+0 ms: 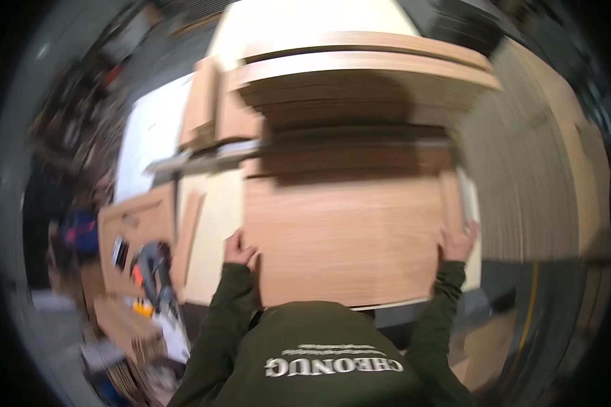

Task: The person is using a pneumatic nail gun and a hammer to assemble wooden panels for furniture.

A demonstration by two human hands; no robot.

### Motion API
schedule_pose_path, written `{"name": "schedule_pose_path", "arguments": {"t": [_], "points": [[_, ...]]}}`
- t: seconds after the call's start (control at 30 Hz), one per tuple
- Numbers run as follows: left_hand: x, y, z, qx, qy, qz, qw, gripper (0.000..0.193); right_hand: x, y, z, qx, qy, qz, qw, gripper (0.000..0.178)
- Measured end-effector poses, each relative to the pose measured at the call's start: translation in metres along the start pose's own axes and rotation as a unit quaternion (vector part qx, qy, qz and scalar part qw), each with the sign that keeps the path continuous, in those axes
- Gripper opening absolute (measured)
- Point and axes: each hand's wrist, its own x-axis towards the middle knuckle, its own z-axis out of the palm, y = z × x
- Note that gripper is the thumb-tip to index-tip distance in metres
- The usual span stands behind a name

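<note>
A light-brown wooden panel [346,237] lies in front of me on a pale board, with a raised strip along its far side and another strip [451,202] at its right edge. My left hand [239,249] is closed on the panel's left edge, the thumb curled by the near part of that edge. At the opposite side my right hand [459,242] grips the right edge, its fingers around the strip. The fingertips under the panel are hidden, and the picture is somewhat blurred.
Beyond the panel stands a stack of wooden boards [366,64]. A tall stack of brown sheets [523,163] rises on the right. To the left are a narrow wooden strip [193,230], a power tool [155,268] on a framed panel [132,217], and a white sheet [146,142].
</note>
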Motion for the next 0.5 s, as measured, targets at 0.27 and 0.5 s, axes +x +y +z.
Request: {"name": "schedule_pose_path", "arguments": {"t": [0.27,0.5], "points": [[-0.053,0.010,-0.142,0.356,0.345,-0.008,0.868,0.049,0.006,-0.039,0.006,0.031,-0.068,-0.103,0.992,0.058],[-0.084,-0.026,-0.210,0.375,0.289,-0.297,0.829,0.055,-0.024,-0.118,0.078,0.042,-0.225,-0.305,0.924,0.055]]}}
